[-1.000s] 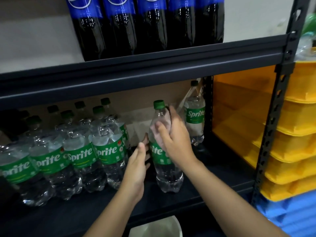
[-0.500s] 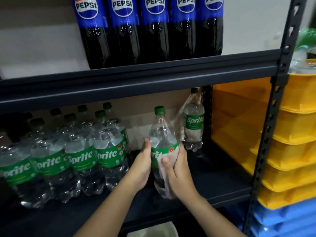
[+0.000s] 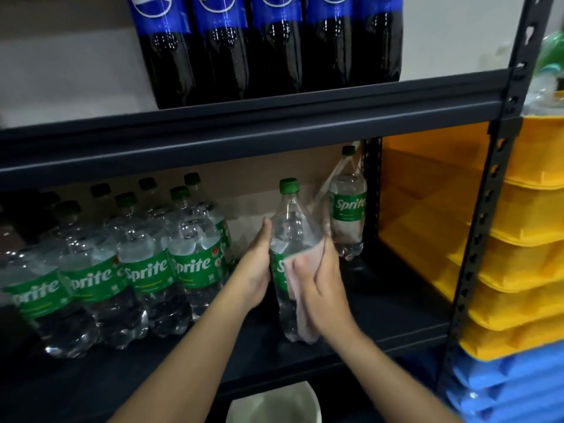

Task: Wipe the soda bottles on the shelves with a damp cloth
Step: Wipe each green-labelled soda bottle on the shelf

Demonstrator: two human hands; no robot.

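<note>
A clear Sprite bottle (image 3: 288, 227) with a green cap stands upright on the dark lower shelf (image 3: 381, 325). My left hand (image 3: 256, 270) grips its left side at label height. My right hand (image 3: 323, 288) presses a pale pink cloth (image 3: 300, 303) against the bottle's front and right side, covering most of the label. Several more Sprite bottles (image 3: 146, 270) are grouped on the shelf to the left, and one other Sprite bottle (image 3: 349, 215) stands at the back right corner. Pepsi bottles (image 3: 268, 44) line the upper shelf.
Stacked yellow bins (image 3: 525, 270) sit right of the black rack post (image 3: 476, 239), with blue bins (image 3: 512, 392) beneath them. A white bucket (image 3: 274, 404) shows below the shelf edge. Bare shelf lies between the held bottle and the corner bottle.
My right hand with the cloth slid from the bottle's shoulder down to its label and lower body. My left hand closed onto the bottle's left side.
</note>
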